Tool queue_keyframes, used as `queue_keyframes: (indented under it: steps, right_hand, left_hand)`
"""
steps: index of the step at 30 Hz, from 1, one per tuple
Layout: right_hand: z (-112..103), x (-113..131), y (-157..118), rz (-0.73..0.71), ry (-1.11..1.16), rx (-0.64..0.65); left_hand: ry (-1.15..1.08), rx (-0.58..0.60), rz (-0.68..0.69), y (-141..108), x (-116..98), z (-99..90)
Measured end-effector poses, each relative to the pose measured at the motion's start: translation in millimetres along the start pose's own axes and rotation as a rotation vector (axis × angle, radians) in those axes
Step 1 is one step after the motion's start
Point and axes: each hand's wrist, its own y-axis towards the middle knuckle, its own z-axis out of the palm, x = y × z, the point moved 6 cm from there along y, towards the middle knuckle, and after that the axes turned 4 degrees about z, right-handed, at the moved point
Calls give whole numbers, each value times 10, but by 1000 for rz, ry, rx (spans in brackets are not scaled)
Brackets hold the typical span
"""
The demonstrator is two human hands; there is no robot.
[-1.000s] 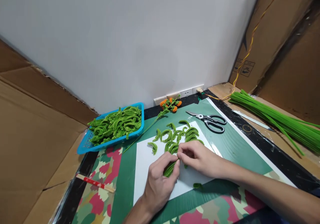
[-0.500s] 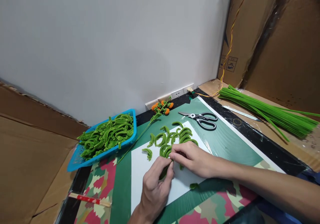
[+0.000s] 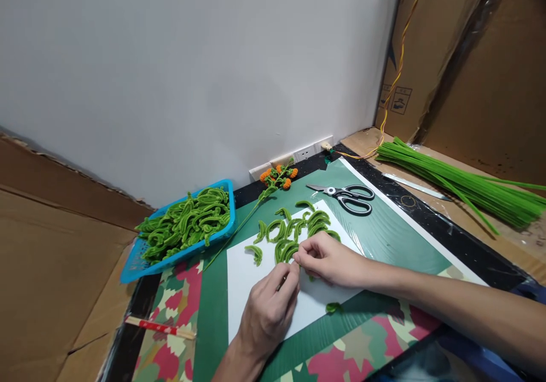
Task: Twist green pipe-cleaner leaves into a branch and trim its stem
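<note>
My left hand [image 3: 273,302] and my right hand [image 3: 326,260] meet at their fingertips over a white sheet [image 3: 243,282]. Both are closed in a pinch on a small piece of green pipe cleaner, which the fingers almost wholly hide. Just beyond them, curved green pipe cleaner pieces [image 3: 285,250] lie on the sheet, some bent double into leaf shapes. One more folded piece [image 3: 333,308] rests near the sheet's front edge, below my right wrist.
Scissors [image 3: 341,193] lie partly open behind the sheet. A blue basket [image 3: 232,211] of bent green pieces stands left, beside an orange-flowered stem [image 3: 273,186]. Long green pipe cleaners [image 3: 456,183] lie right. Wrapped chopsticks [image 3: 160,328] lie front left; a wall socket [image 3: 305,153] is behind.
My left hand has turned, its fingers closing over the green piece that showed beneath them. My right hand stays pinched beside it. The whole view has shifted slightly.
</note>
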Motion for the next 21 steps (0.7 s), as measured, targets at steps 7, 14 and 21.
queue_keyframes:
  steps: [7,14,21]
  right_hand:
    - [-17,23,-41,-111,-255,-143]
    - [-72,218,-201,-576,-534,-128]
    - [-58,241,-342,-817,-821,-145]
  left_hand:
    - [71,46,-7,27,-65,24]
    - [-674,-48,-686,-29,225,68]
    - [-1497,-32,-978,-76,144,391]
